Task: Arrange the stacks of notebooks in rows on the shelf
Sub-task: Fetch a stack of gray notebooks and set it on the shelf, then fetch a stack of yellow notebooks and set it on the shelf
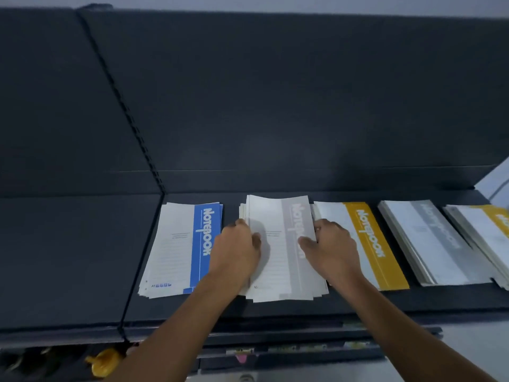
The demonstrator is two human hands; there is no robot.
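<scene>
Several stacks of notebooks lie in a row on the dark shelf [275, 307]. The middle stack [281, 252] has a grey-striped cover and its sheets are slightly fanned. My left hand [237, 252] grips its left edge, thumb on the cover. My right hand [330, 246] holds its right edge, thumb on the grey stripe. To the left lies a blue-striped stack [179, 249]. To the right lie a yellow-striped stack [369, 244], a grey-striped stack [432, 241] and another yellow-striped stack [484, 230] cut off by the frame edge.
The shelf's dark back panel [275, 106] rises behind the stacks. A slotted upright [129, 117] divides it from a bare shelf section [68, 257] on the left. Lower shelves show below the front edge, with a yellow object [104, 362] at lower left.
</scene>
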